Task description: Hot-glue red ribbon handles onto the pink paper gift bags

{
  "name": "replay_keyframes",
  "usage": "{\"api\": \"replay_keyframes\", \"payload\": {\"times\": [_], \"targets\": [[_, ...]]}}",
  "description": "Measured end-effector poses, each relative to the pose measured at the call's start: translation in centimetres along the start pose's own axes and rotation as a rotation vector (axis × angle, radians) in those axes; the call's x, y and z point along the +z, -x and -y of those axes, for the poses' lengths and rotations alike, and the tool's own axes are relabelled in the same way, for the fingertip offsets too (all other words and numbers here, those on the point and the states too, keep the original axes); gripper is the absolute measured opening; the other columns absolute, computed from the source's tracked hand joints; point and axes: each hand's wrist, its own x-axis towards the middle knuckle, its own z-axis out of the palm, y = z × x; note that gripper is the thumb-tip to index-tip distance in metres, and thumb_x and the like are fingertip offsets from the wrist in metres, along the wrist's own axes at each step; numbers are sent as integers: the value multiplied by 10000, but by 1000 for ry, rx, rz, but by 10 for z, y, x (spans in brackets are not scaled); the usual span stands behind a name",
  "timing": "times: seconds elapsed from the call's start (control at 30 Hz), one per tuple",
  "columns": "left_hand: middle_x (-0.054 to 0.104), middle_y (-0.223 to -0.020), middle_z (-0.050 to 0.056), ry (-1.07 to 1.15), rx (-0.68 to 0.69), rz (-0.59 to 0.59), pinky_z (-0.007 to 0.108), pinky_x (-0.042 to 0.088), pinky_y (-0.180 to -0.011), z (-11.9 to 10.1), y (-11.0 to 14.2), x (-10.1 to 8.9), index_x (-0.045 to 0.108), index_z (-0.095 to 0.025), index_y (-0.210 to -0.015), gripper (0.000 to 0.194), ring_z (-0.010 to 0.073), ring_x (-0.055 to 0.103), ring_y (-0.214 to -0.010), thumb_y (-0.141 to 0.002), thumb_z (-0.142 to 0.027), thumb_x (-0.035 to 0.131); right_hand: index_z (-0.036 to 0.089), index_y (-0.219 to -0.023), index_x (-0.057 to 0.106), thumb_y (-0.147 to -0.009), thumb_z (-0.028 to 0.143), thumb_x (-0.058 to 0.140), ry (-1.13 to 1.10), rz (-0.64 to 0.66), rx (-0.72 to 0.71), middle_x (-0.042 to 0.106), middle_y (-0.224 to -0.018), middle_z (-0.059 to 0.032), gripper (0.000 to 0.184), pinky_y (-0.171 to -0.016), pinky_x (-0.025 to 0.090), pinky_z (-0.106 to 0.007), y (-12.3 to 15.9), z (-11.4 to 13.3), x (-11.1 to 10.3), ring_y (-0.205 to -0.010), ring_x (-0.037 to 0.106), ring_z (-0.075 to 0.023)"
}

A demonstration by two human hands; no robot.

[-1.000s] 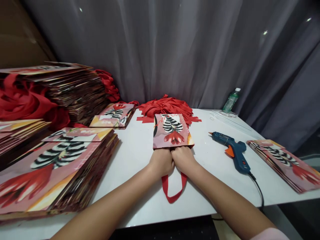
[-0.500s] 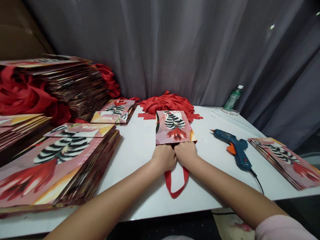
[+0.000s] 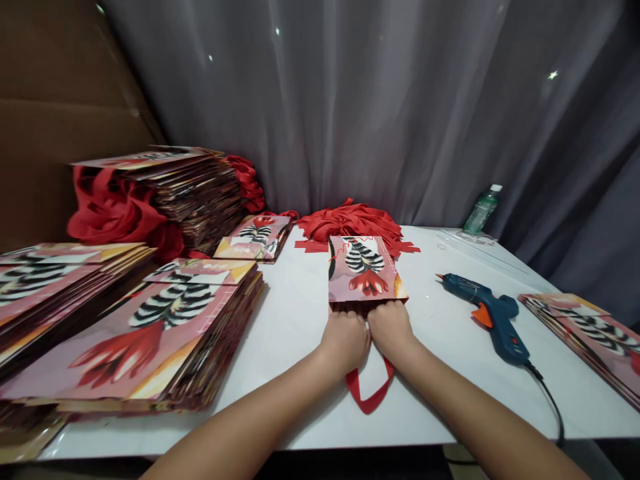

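A printed paper bag [image 3: 367, 268] lies flat on the table with its mouth toward me, showing a red flower and black-and-white stripes. At the left part of its mouth, my left hand [image 3: 346, 338] is closed on the edge, knuckles up. My right hand [image 3: 391, 328] is closed on the same edge just beside it, the two thumbs sides nearly touching. Fingertips of both hands are hidden under the palms and at the bag's opening. Below the hands a red ribbon handle [image 3: 369, 404] loops out onto the white table.
Behind the bag lies a heap of red ribbons [image 3: 350, 217]. Tall stacks of printed bags [image 3: 175, 327] fill the left side. To the right are a blue glue gun [image 3: 493, 313] with its cord, more bags [image 3: 590, 330] and a green bottle [image 3: 483, 210].
The view has shifted, so everything sits lower and farther right. The bag's mouth shows a wider dark gap at my fingers, and both hands stay on its edge, now slightly farther apart.
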Motion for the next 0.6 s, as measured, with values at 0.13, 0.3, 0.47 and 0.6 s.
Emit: {"api": "replay_keyframes", "payload": {"times": [0.13,0.3,0.47,0.6], "targets": [[675,-1061,228,18,2,-22,478,466,-933,7,-1,3,675,-27,-1112,425,337,636,-1015,-956,-288,378,93,-942,746,-874,115,544,-22,-20,25,714,-915,-205,214,-838,447,-372,5,-1,6,-926,661,-278],[653,-1095,213,21,30,-32,463,505,-850,15,-7,1,639,-54,-1165,388,327,636,-988,-954,-217,356,108,-1062,706,-911,119,480,-61,-43,-4,681,-1060,-193,272,-898,429,-363,6,-3,8,-1019,627,-269],[638,-1139,210,17,31,-26,466,485,-915,14,-7,0,672,-62,-1112,390,330,603,-1062,-970,-236,354,104,-1053,697,-927,124,444,-89,-47,-10,668,-1022,-192,284,-880,445,-390,6,-2,5,-1027,615,-296],[623,-1147,237,2,-12,-25,459,487,-909,12,-5,0,679,-50,-1111,402,349,592,-1096,-978,-249,356,100,-1065,686,-920,121,450,-115,-29,-23,666,-1030,-176,278,-820,476,-354,6,-1,4,-996,628,-284]]}}
